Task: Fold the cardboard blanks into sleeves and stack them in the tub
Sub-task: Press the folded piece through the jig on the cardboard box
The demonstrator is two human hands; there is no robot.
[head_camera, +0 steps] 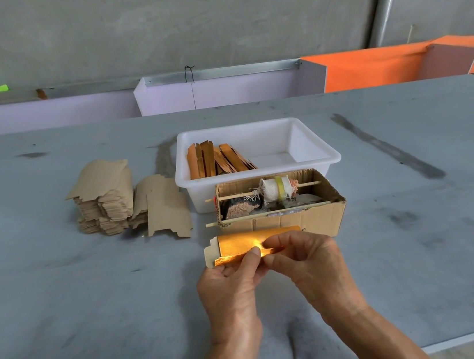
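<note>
Holding one gold-faced blank (pixel 247 245) just above the worktop (pixel 95 303), both hands pinch its near long edge. The left hand (pixel 232 288) pinches with thumb and fingers curled round the folded-up strip; the right hand (pixel 310 263) pinches the same strip just beside it, fingertips touching the gold face. The blank's long axis runs left to right, across the hands, and it lies directly beyond the fingers, on the near side of the white tub (pixel 258 170). Between blank and tub stands a cardboard box (pixel 283 221) holding sticks and a wrapped roller. Folded sleeves (pixel 218 160) stand on edge in the tub's left part. The stack of unfolded blanks (pixel 105 196) lies left of the tub. Judged from this, the fold is partly made; the left hand is nearer the stack.
</note>
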